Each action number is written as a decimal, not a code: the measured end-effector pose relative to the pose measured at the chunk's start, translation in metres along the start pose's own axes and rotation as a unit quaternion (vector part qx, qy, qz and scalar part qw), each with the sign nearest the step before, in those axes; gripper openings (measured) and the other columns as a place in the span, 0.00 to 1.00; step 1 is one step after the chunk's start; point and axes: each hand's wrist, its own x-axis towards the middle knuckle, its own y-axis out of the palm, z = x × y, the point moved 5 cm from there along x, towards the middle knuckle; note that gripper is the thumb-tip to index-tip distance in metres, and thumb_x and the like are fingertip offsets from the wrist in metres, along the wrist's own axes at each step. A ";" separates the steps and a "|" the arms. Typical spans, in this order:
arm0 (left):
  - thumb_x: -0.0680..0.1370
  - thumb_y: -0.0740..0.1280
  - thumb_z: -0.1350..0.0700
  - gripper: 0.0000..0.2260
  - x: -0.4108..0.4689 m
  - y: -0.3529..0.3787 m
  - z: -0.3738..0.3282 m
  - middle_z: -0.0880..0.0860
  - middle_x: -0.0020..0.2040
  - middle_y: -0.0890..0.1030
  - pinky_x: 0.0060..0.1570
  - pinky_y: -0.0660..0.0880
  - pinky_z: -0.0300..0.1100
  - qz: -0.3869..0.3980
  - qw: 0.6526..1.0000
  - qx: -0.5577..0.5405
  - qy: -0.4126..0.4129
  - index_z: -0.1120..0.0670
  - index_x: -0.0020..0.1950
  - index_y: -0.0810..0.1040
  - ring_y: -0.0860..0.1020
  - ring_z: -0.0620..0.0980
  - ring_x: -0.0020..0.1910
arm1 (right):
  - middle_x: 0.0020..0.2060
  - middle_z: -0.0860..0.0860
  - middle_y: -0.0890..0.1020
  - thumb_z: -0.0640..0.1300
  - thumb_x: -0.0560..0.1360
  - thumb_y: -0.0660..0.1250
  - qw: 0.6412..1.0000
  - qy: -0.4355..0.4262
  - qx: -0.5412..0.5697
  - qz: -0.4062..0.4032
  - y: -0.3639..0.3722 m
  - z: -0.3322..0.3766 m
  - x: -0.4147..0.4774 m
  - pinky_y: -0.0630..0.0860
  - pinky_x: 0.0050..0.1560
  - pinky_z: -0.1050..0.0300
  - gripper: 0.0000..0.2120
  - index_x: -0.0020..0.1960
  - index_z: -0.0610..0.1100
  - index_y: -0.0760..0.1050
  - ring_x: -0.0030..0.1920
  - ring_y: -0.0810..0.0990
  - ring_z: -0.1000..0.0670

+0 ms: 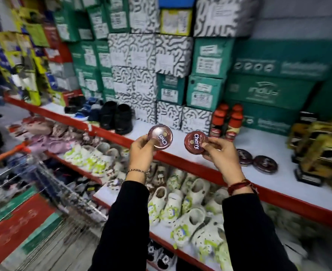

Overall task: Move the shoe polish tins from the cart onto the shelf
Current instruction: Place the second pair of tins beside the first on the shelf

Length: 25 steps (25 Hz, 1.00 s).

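Note:
My left hand [141, 153] grips a round maroon shoe polish tin [160, 136], lid facing me, just above the shelf's red front edge. My right hand [222, 153] holds a second maroon tin [195, 142] labelled Cherry, tilted on edge beside the first. Both tins hover in front of the white shelf [259, 141]. Two more dark tins lie flat on the shelf to the right, one [243, 157] next to the other [265, 163]. The wire cart [44, 184] stands at lower left, blurred.
Red-capped polish bottles [227, 122] stand behind the tins. Black shoes [116, 117] sit at shelf left, stacked shoe boxes [171, 55] fill the back, and yellow-black packs [317, 151] stand at right. White clogs [180, 202] fill the lower shelf.

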 end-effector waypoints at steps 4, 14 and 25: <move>0.78 0.68 0.60 0.09 -0.010 0.087 -0.001 0.49 0.36 0.79 0.39 0.72 0.41 0.107 0.994 0.037 0.005 0.50 0.38 0.77 0.76 0.48 0.38 | 0.51 0.41 0.83 0.36 0.75 0.69 0.997 0.015 -0.014 -0.079 -0.082 0.006 -0.001 0.84 0.43 0.58 0.14 0.61 0.35 0.78 0.51 0.84 0.43; 0.74 0.72 0.53 0.16 -0.031 0.186 0.039 0.57 0.56 0.84 0.58 0.74 0.42 0.244 0.928 0.281 -0.016 0.55 0.61 0.81 0.82 0.55 0.57 | 0.37 0.46 0.83 0.37 0.72 0.72 0.967 0.096 -0.171 -0.163 -0.198 -0.010 -0.033 0.84 0.44 0.49 0.11 0.53 0.36 0.81 0.37 0.83 0.46; 0.73 0.69 0.43 0.15 -0.030 0.200 0.057 0.50 0.59 0.84 0.66 0.73 0.50 0.265 0.855 0.445 0.026 0.46 0.57 0.83 0.80 0.54 0.62 | 0.33 0.49 0.83 0.42 0.71 0.73 0.926 0.145 -0.323 -0.130 -0.194 -0.014 -0.034 0.77 0.47 0.55 0.03 0.39 0.44 0.84 0.38 0.81 0.48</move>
